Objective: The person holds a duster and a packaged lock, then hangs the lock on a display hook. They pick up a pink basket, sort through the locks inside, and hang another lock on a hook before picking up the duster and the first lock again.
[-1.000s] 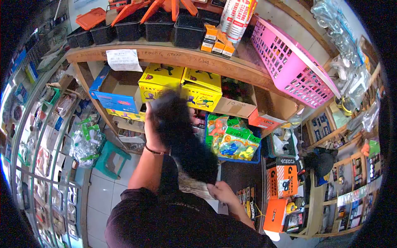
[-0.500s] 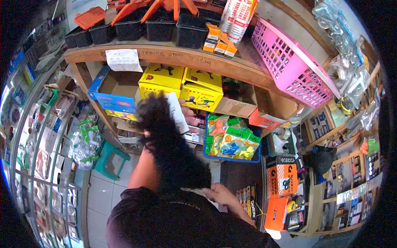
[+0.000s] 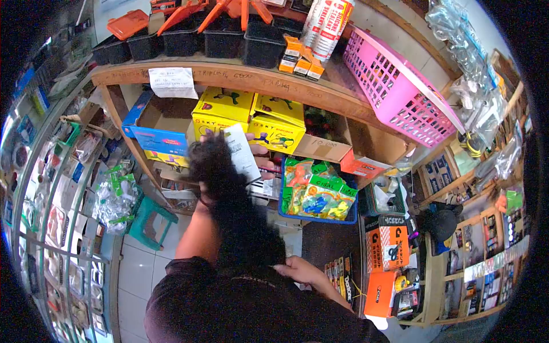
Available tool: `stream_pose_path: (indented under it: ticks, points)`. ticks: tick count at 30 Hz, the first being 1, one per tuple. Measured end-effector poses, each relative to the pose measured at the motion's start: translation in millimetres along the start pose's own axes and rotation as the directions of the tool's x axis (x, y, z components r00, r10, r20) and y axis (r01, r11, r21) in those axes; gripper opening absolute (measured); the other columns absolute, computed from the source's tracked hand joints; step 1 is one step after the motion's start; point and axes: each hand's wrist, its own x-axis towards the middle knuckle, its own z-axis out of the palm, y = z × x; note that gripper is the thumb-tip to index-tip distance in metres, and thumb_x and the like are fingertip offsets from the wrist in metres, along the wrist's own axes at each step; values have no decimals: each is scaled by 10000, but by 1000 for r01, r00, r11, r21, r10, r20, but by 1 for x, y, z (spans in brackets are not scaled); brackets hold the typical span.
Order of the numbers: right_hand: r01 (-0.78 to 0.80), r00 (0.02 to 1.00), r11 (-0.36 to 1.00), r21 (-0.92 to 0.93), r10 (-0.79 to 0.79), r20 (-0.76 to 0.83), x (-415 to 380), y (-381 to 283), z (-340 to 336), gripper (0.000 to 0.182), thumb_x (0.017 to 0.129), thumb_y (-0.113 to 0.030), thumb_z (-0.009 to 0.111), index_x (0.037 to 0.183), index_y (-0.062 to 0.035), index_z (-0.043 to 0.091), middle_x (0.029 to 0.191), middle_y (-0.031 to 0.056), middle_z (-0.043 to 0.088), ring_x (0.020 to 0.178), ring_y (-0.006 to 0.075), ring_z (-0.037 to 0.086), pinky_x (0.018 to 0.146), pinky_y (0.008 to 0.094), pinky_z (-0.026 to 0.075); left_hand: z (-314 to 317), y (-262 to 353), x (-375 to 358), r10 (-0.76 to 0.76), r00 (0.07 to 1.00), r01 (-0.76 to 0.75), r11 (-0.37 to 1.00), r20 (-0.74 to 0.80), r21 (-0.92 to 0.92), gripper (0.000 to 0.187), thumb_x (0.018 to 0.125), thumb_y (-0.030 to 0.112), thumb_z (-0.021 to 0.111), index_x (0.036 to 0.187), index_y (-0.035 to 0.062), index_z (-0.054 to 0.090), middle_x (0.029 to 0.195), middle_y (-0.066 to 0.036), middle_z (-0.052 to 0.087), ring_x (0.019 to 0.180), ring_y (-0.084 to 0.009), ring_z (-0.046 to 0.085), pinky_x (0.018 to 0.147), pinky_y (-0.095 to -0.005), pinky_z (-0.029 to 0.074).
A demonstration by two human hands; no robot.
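My left hand (image 3: pixel 262 159) reaches up towards the shelf, its fingers showing beside and behind a white printed packet (image 3: pixel 242 154). A black, fuzzy, hair-like mass (image 3: pixel 234 211) covers the palm, the wrist and part of the packet. Behind that hand stand yellow SKT boxes (image 3: pixel 223 108). Lower and to the right, my right hand (image 3: pixel 300 271) is close to the dark shirt (image 3: pixel 229 303). Its fingers are curled, and their tips are partly hidden by black, so what they hold cannot be made out. A blue tray (image 3: pixel 320 220) of green-labelled packets lies just right of the left hand.
Along the wooden shelf top (image 3: pixel 229 74) stand black bins (image 3: pixel 223 43), sealant tubes (image 3: pixel 327 26) and a pink basket (image 3: pixel 394 86). A glass display case (image 3: pixel 63 228) lines the left, with a green stool (image 3: pixel 151 224) beside it. Orange boxes (image 3: pixel 382 294) stand at lower right.
The packet now shows more of its printed face. My right hand has shifted slightly left. The black mass covers less at its right side, and the view has moved a little.
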Motion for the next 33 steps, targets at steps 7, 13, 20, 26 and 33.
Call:
stream_pose_path:
  ticks: [7, 13, 20, 26, 33]
  points:
    - [-95, 995, 992, 86, 94, 20, 1, 4, 3, 402, 839, -300, 503, 540, -31, 512, 429, -4, 411, 399, 69, 369, 381, 261, 312, 1, 5, -8, 10, 993, -3, 999, 121, -53, 752, 793, 631, 222, 1219, 20, 328, 1144, -266, 426, 999, -433, 467, 901, -536, 321]
    - [-57, 993, 998, 26, 60, -97, 7, 13, -6, 417, 838, -302, 506, 527, -25, 510, 414, -5, 411, 383, 71, 360, 374, 262, 312, 49, 7, -10, 114, 958, -127, 991, -261, -31, 672, 843, 554, 185, 1277, 52, 289, 1265, -145, 373, 1152, -292, 374, 974, -470, 260]
    - [95, 991, 991, 97, -85, -100, 9, 36, 2, 383, 842, -273, 504, 547, -28, 499, 441, -14, 402, 408, 63, 359, 372, 255, 283, 48, 3, -8, 97, 989, -109, 989, -114, -102, 620, 866, 498, 212, 1210, -6, 316, 1111, -250, 450, 982, -442, 467, 837, -570, 361]
    - [110, 994, 994, 5, -109, -28, 0, 9, 0, 408, 856, -304, 480, 531, -57, 475, 453, -11, 413, 405, 70, 367, 387, 249, 304, -1, 4, -2, -23, 912, 16, 1000, 410, 19, 637, 857, 509, 227, 1250, 14, 303, 1218, -170, 414, 1089, -328, 436, 952, -456, 307]
    - [252, 967, 968, -7, -251, 50, 4, 9, 5, 406, 863, -293, 465, 542, -45, 496, 455, 6, 445, 392, 76, 380, 378, 251, 323, 4, 7, -6, -52, 964, 7, 986, 263, 169, 591, 864, 488, 237, 1252, 49, 313, 1208, -163, 426, 1075, -324, 444, 940, -467, 319]
